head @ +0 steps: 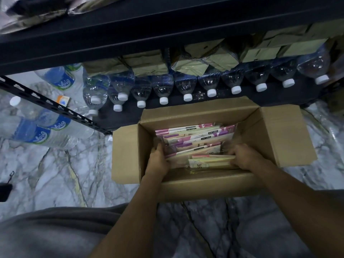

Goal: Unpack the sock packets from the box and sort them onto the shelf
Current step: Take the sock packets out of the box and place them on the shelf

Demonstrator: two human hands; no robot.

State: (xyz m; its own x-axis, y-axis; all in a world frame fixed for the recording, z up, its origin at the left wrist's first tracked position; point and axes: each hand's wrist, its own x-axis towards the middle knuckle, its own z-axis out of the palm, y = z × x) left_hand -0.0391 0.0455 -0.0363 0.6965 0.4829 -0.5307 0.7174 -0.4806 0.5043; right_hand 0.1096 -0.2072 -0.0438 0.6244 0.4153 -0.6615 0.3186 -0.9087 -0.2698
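Note:
An open cardboard box [279, 135] stands on the marble floor in front of a dark metal shelf [130, 30]. Inside it lie several pink, purple and cream sock packets [195, 138], stacked on edge. My left hand [158, 157] reaches into the box and grips the left end of the packets. My right hand [243, 155] grips their right end, fingers curled round the nearest cream packet [208, 163]. The fingertips of both hands are hidden among the packets.
A row of clear water bottles [163, 90] with white caps lies on the lowest shelf board behind the box, olive packets [189, 66] stacked on them. More bottles [42, 127] lie on the floor at left. The marble floor [65, 174] shows around the box.

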